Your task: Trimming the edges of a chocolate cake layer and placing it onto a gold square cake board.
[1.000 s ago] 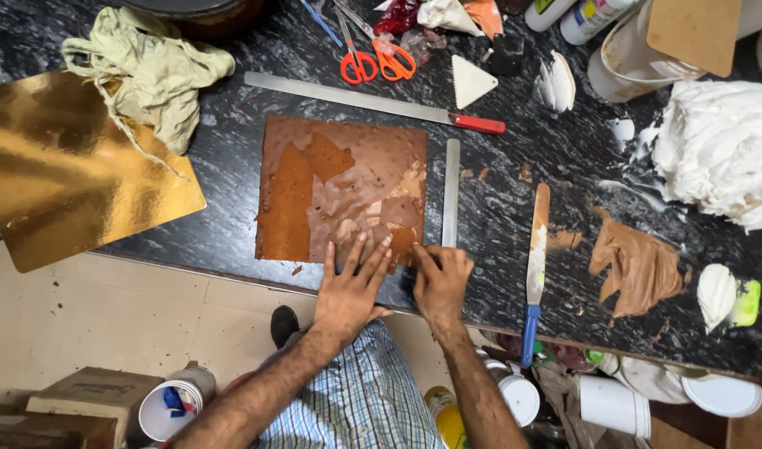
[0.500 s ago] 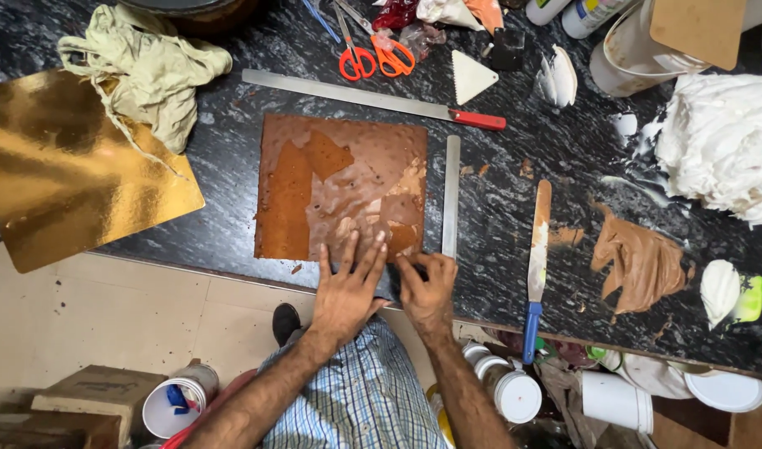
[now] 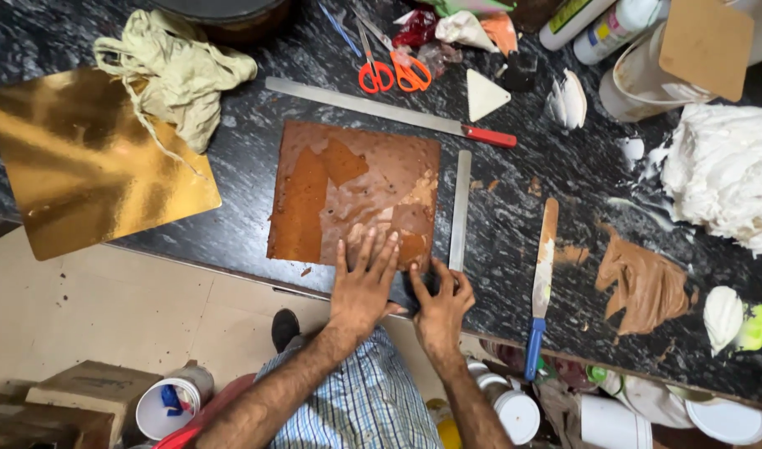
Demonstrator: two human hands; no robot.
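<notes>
On the black speckled stone counter (image 3: 256, 208), in the middle of the frame, we see a flat square brown slab (image 3: 352, 195) with patchy lighter areas. Our left hand (image 3: 363, 283) lies flat on its lower edge, fingers spread open. Our right hand (image 3: 439, 303) pinches its lower right corner, just beside a narrow steel ruler (image 3: 460, 209).

Your flat, square brown slab (image 3: 356, 195), smeared with patchy lighter and darker brown, lies on the black speckled counter, its near edge close to the counter's near rim. Its near right corner sits under your hands. A thin, straight metal strip (image 3: 460, 209) lies just beside its right edge, parallel.
</notes>
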